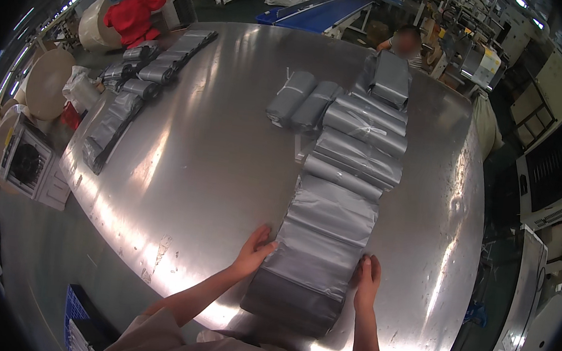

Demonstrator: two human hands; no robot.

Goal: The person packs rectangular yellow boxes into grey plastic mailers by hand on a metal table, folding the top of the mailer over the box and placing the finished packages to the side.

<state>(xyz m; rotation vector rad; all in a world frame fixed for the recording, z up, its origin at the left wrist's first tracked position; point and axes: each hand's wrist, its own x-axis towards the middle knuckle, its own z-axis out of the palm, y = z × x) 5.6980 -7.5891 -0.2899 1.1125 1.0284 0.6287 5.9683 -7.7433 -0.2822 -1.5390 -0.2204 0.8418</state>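
Observation:
A long strip of flat grey plastic bags (320, 249) lies in overlapping folds along the steel table (216, 150), its darker near end at the edge closest to me. My left hand (254, 252) is at the strip's left edge, thumb and fingers apart, fingertips touching or just beside the plastic. Opposite it, my right hand (368, 282) stands along the right edge, fingers loosely bent and thumb apart. Neither hand visibly grips anything. Farther up, the strip meets a grey bundle tied with a pale strip (366, 123).
Two tied grey rolls (293, 95) lie left of the far bundles. More grey bag bundles (115, 121) line the table's left edge. A person in red (134, 15) is at the far left, another person (406, 45) beyond the far right edge. A blue conveyor (315, 11) stands behind.

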